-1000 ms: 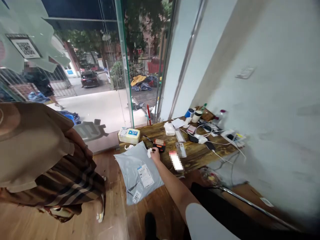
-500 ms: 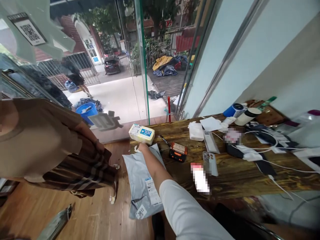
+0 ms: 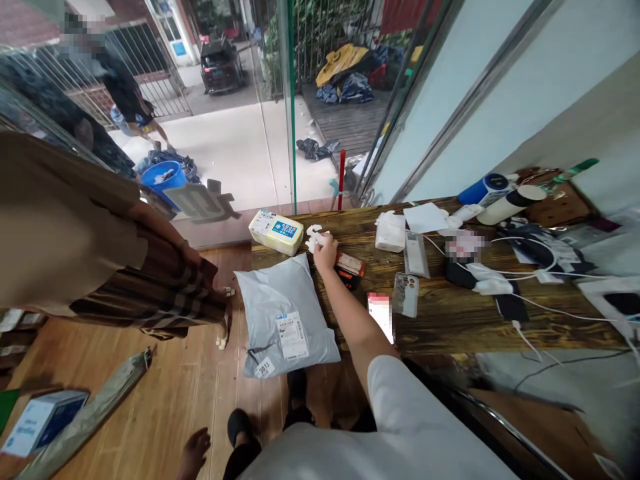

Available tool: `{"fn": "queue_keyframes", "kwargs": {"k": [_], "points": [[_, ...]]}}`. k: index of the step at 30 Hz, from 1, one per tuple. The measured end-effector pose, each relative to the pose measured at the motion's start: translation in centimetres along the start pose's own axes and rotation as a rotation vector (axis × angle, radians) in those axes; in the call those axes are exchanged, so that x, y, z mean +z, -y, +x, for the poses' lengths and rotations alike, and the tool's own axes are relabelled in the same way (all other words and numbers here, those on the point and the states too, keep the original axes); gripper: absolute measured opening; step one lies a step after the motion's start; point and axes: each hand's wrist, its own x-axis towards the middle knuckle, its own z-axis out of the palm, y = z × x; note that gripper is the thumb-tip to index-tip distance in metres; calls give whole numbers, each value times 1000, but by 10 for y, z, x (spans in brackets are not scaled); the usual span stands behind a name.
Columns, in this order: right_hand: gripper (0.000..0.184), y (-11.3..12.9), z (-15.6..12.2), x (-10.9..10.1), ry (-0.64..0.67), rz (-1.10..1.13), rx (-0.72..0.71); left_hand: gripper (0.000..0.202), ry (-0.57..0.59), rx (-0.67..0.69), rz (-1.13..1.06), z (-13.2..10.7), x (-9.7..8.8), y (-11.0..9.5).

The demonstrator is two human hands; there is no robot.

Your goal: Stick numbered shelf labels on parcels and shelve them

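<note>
My right hand is closed on a crumpled white tissue, just above the near-left part of the wooden table. Right below that wrist lies an orange-and-black device, partly hidden by my arm. A grey plastic mailer bag with white labels rests at the table's left end and sticks out over the floor. Behind it sits a yellow-white pack with a blue label. My left hand hangs low over the floor, fingers loosely apart and holding nothing.
A person in brown clothes stands at left. Along the table lie a lit phone, a phone case, a white box, cables and bottles. A glass door is ahead; a long wrapped roll lies on the floor.
My right hand has moved right with the white tissue, away from above the mailer bag toward the orange-and-black device. My left hand has come into view, and the camera has tilted downward.
</note>
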Motion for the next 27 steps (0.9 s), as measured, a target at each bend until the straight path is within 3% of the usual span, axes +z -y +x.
{"fn": "queue_keyframes", "kwargs": {"k": [4,7,11,15,17,19,22,27], "points": [[62,-14,15,-7,38,-70,-9,29,71,56,-107,16,20,-18],[57,-36,-10,-30,-6,-108,-51,45,119,157,-159,21,35,-44],[52,-97,-96,-73,-175,-216,81,51,141,248,-216,16,48,-69],[93,-157,-190,-94,-214,-360,292,45,112,275,-261,9,55,-81],[95,-174,-216,-94,-178,-400,337,42,79,283,-288,6,57,-88],[89,-182,-223,-94,-152,-429,371,40,26,299,-322,1,58,-96],[88,-188,-207,-98,-140,-454,442,40,-51,360,-377,-12,58,-111],[80,-187,-182,-110,-41,-397,510,41,-15,569,-405,-51,66,-138]]}}
